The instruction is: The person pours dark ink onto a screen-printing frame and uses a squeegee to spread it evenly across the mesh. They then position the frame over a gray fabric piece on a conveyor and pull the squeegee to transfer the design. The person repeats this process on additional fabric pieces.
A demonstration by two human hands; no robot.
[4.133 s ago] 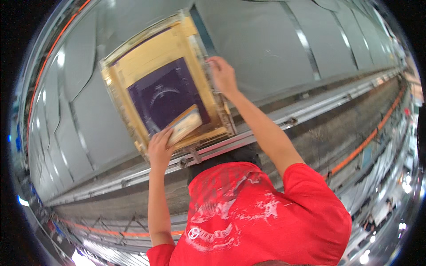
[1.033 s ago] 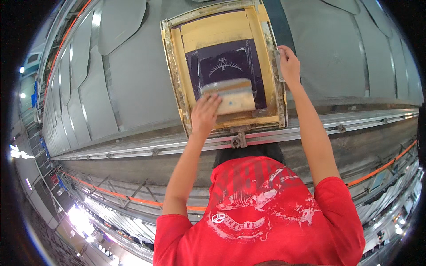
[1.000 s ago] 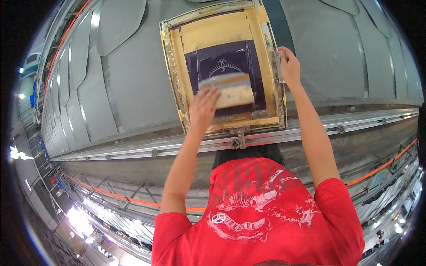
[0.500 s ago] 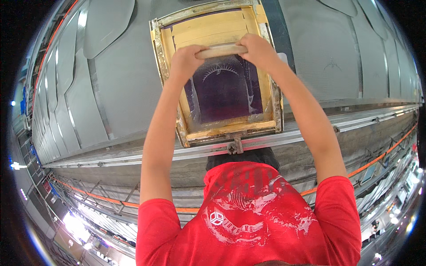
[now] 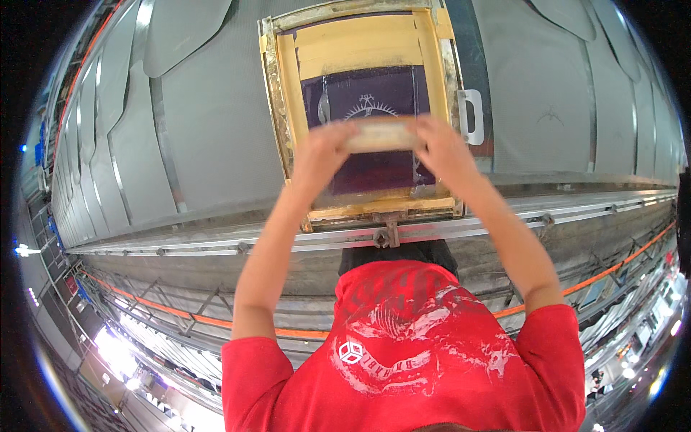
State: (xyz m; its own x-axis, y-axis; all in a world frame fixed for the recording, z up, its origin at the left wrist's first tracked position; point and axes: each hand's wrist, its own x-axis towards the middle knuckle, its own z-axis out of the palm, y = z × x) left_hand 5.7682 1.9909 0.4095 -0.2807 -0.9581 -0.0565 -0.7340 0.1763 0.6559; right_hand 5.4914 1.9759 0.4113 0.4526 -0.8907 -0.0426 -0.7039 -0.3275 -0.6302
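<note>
A screen-printing frame [image 5: 278,108] with yellow taped borders and a dark purple mesh [image 5: 367,93] lies flat on the long grey table. A pale emblem shows in the mesh. Both my hands hold a wooden squeegee [image 5: 381,135] laid crosswise over the middle of the mesh. My left hand [image 5: 320,153] grips its left end, and my right hand [image 5: 440,147] grips its right end. The blade under the squeegee is hidden by my fingers.
A white handle [image 5: 471,115] sticks out of the frame's right side. Grey cut fabric panels [image 5: 209,122] lie in rows to both sides along the table. A metal rail [image 5: 518,222] with a clamp [image 5: 389,234] runs along the near edge. My red shirt [image 5: 417,345] fills the lower view.
Earlier my left hand alone held the squeegee while my right rested on the frame's side. Both hands then took it at the far end and have drawn it toward me to mid-mesh.
</note>
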